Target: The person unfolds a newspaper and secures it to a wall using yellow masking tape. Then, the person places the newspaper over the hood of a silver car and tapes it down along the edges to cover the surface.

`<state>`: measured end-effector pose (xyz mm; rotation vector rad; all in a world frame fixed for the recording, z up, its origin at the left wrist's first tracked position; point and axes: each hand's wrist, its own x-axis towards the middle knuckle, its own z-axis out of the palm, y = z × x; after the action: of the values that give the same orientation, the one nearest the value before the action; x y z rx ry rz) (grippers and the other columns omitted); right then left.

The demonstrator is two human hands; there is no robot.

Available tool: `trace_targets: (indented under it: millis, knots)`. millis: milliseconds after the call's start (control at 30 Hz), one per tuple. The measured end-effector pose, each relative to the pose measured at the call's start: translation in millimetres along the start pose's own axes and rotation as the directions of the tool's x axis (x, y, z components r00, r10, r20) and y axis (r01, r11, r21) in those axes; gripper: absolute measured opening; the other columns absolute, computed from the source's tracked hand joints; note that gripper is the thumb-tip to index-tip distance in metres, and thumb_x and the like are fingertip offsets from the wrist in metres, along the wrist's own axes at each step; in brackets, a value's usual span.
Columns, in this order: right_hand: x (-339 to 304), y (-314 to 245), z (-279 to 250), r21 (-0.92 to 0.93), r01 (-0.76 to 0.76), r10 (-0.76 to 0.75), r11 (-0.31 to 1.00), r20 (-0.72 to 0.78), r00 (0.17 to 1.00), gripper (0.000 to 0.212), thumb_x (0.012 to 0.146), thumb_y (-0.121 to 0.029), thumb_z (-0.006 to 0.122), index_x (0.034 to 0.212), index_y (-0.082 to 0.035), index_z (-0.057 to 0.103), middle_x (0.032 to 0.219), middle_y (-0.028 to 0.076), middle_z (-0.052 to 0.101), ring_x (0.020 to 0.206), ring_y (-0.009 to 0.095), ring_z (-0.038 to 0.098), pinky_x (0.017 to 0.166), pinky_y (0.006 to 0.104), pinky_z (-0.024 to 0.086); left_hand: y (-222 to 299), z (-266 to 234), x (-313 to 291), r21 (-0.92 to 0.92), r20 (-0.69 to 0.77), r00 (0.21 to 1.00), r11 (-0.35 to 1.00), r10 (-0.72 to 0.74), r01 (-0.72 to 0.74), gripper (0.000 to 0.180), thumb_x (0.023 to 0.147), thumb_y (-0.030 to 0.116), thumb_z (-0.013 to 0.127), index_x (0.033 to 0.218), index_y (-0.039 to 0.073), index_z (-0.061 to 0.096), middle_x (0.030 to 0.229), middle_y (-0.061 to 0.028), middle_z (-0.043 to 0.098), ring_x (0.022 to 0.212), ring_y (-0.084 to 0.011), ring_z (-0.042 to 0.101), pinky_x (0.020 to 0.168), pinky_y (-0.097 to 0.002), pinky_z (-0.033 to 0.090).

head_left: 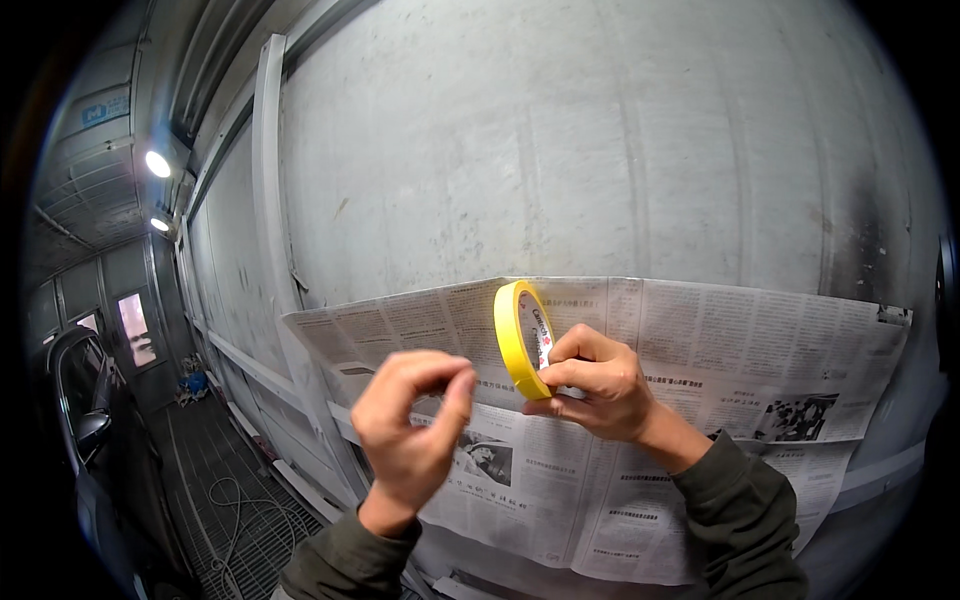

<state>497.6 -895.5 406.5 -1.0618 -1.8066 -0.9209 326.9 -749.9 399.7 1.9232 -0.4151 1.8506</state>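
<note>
My right hand [592, 385] grips a yellow roll of masking tape [517, 338] by its lower edge, holding it upright in front of sheets of newspaper [700, 360] stuck on a pale grey wall [560, 140]. My left hand [415, 425] hovers just left of the roll with thumb and fingertips pinched together; whether a tape end is between them cannot be made out. Dark green sleeves cover both forearms.
A grey vertical post [268, 170] runs up the wall to the left. A dark car [85, 420] stands at far left on a grated floor with a loose hose [235, 505]. Two lamps [158, 163] shine up on the left wall.
</note>
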Motion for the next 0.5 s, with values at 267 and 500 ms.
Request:
trace_targets:
  millis: [267, 500]
  knots:
    - [-1.3, -1.3, 1.3, -0.086, 0.011, -0.013, 0.996, -0.021, 1.0, 0.025, 0.068, -0.012, 0.089, 0.081, -0.004, 0.069, 0.08, 0.003, 0.058, 0.065, 0.015, 0.059, 0.054, 0.0294, 0.048, 10.1, 20.5, -12.2, 0.157, 0.043, 0.989, 0.977, 0.138, -0.143, 0.02, 0.077, -0.004, 0.079, 0.095, -0.001, 0.072, 0.088, -0.0128, 0.07, 0.077, -0.02, 0.07, 0.067, -0.028, 0.057]
    - [-2.3, 0.6, 3.9, -0.104, 0.032, -0.034, 0.994, -0.019, 0.999, 0.024, 0.069, -0.013, 0.088, 0.08, -0.005, 0.068, 0.079, 0.003, 0.057, 0.063, 0.015, 0.056, 0.052, 0.0298, 0.046, 14.1, 19.5, -9.1, 0.305, 0.087, 0.975, 0.926, 0.206, -0.223, 0.017, 0.075, -0.005, 0.079, 0.089, 0.0, 0.07, 0.085, -0.0107, 0.069, 0.07, -0.0185, 0.069, 0.063, -0.028, 0.056]
